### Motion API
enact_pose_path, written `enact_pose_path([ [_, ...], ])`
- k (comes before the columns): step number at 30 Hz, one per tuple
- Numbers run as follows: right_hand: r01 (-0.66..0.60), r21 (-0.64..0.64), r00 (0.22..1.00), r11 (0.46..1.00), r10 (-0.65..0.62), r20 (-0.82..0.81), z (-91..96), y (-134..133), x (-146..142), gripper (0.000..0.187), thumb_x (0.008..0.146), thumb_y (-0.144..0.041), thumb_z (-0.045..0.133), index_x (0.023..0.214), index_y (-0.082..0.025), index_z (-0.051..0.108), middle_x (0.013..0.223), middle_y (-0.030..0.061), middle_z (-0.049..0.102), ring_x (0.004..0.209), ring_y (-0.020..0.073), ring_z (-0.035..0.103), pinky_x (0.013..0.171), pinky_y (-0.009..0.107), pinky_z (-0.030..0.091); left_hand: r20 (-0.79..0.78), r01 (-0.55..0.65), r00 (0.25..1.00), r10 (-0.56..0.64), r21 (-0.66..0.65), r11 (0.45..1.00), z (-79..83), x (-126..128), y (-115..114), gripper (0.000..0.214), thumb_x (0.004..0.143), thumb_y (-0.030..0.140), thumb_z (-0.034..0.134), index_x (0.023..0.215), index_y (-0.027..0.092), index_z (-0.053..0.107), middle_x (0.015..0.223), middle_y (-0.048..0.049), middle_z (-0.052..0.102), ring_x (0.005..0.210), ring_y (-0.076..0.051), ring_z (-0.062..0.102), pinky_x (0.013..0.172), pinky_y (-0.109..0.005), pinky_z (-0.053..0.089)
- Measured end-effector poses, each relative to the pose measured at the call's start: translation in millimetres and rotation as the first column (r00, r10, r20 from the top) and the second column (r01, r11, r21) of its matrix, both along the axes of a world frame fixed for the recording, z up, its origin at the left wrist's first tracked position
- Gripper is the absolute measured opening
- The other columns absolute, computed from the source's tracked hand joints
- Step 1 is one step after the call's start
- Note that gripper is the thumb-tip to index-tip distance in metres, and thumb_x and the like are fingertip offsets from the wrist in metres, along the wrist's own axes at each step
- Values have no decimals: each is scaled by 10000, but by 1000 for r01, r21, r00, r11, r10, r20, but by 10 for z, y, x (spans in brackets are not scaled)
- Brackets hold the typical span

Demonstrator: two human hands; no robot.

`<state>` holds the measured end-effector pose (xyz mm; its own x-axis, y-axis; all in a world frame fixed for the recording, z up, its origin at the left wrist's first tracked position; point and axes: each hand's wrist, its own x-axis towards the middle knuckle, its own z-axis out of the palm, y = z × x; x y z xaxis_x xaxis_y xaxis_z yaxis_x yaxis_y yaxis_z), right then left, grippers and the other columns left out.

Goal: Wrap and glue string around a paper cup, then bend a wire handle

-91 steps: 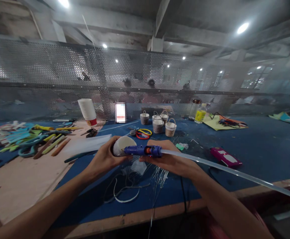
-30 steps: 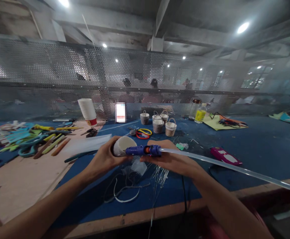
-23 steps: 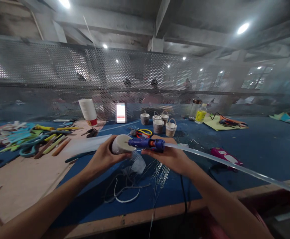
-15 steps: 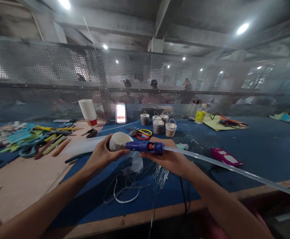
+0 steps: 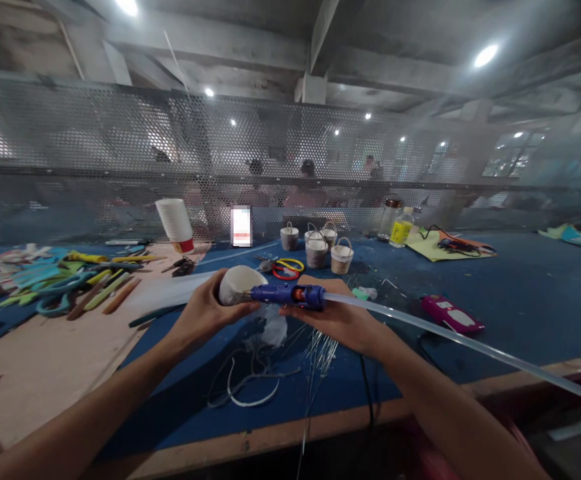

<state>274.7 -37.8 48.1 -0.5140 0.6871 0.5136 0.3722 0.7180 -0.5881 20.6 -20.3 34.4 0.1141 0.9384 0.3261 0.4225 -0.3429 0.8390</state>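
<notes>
Cup (image 5: 239, 283), whitish and tilted, is clasped in the person's left hand (image 5: 204, 305) above the blue desk (image 5: 520, 303). Its right side meets the nozzle of a blue glue gun (image 5: 283, 295) wrapped in the right hand (image 5: 338, 308); whether they touch, I can't tell. Beyond the cup, rightward, stand small baskets (image 5: 316, 254); nearer me than the cup lies white string (image 5: 251, 405).

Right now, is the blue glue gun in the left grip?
No, the right grip holds the blue glue gun, while the left grip holds the white cup.
</notes>
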Motion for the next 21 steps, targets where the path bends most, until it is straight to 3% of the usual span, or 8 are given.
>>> enact_pose_path([
  [11,-92,-8,995,996,92,44,34,-7,81,158,942,-360,628,944,-207,666,805,-9,622,761,154,573,699,298,487,-32,49,998,-50,-21,999,-3,-19,3,554,629,379,831,1095,172,615,934,-42,688,829,-236,653,682,-303,559],
  [21,-62,-36,994,997,65,90,96,-18,97,177,920,-376,654,894,-201,642,778,-22,588,712,137,523,667,280,451,15,85,996,-84,-87,993,33,4,-30,568,613,356,848,1090,162,608,909,-30,658,782,-209,616,661,-284,520],
])
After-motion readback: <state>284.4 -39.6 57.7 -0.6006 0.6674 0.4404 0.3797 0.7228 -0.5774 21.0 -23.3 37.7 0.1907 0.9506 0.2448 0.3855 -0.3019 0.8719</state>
